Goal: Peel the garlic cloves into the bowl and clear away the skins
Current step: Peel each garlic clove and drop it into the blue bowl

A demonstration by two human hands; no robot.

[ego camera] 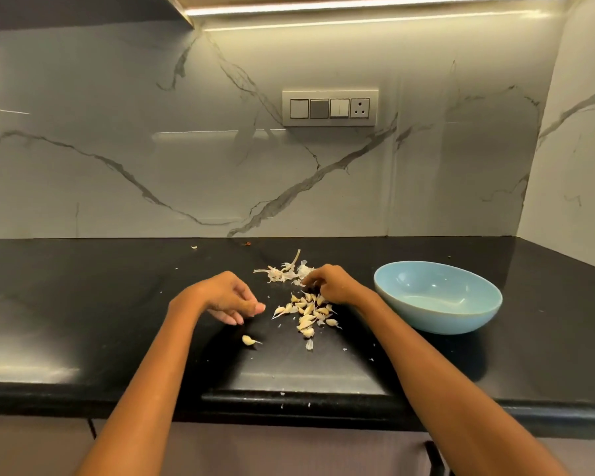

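Pale garlic cloves (308,312) between hands, touching right hand (334,286)

1. Black counter (100,304) carries everything
2. Clove pile (308,312) lies between the hands, just under the right hand (334,285)
3. One clove (249,340) sits below the left hand (225,297)
4. Skins (285,272) lie beyond the right hand
5. Blue bowl (438,297) stands right of it
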